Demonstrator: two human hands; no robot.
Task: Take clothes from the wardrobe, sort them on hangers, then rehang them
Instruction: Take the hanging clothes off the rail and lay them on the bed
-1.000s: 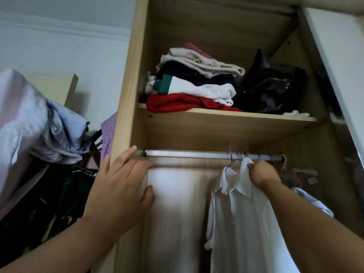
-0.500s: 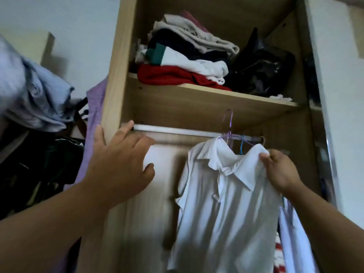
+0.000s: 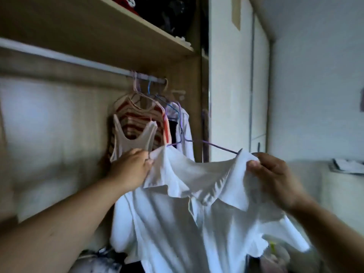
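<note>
One white shirt on one purple hanger, below rail; fingers of left hand and right hand clamped on its shoulders. One striped top, one tank top on rail.

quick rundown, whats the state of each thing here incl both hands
white shirt, off the rail, held up by both hands
purple hanger, inside the shirt's neck, off the rail
left hand, pinches one shirt shoulder
right hand, grips the other shoulder
striped top, hanging on the rail
beige tank top, hanging in front of the striped top
</note>
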